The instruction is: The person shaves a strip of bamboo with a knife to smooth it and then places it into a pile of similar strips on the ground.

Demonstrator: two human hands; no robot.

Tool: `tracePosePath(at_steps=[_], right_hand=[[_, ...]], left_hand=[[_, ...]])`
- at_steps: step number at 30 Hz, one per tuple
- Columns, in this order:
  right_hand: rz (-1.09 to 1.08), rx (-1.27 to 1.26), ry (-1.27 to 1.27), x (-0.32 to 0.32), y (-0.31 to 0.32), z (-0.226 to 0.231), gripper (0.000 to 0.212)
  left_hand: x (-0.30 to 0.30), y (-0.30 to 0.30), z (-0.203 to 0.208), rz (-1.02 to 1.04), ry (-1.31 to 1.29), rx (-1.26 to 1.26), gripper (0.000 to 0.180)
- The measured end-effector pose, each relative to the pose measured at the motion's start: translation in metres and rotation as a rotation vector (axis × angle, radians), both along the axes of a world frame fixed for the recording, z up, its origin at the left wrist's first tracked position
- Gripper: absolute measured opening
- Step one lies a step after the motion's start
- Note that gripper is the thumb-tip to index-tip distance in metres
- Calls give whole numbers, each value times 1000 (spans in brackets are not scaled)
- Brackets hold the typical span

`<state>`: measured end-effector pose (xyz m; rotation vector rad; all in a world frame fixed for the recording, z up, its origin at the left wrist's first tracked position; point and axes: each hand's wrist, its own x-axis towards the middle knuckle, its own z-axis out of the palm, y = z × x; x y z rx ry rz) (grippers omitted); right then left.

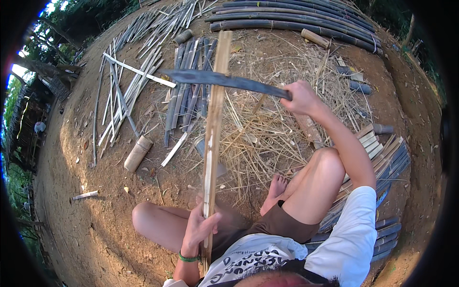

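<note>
My left hand (201, 226) is closed around the lower part of a long split bamboo strip (213, 119), which stands up in front of my body and runs away from me. In my right hand (302, 98) is the handle end of a long dark machete (224, 80). Its blade reaches leftward across the upper part of the strip; I cannot tell whether it touches or cuts into the bamboo. My right arm is stretched forward over my raised knee.
Shavings (267, 134) cover the ground ahead. Dark bamboo pieces (184, 91) and pale strips (138, 95) lie to the left, near a short bamboo section (138, 153). Long bamboo poles (291, 24) lie at the back. Split bamboo (392, 160) is stacked at my right.
</note>
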<state>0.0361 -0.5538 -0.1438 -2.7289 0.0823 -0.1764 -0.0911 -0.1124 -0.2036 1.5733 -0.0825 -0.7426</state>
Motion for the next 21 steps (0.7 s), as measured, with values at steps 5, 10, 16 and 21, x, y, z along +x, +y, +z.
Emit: tracePosePath(at_steps=[5,10,16,21], right_hand=[[9,-273,-279,3,-19,-19,19],[88,-160,-87,-8,11,-26,18],[-47,-276,-224,6,-18,-11,14],[84,-286,-130,2,11,-7,20]], left_hand=[[1,-1,-7,0,30,19,22],[3,1,-10,9,28,63,24],[-4,9,-11,-24,52,41,26],[-4,14,-21,12,48,41,29]])
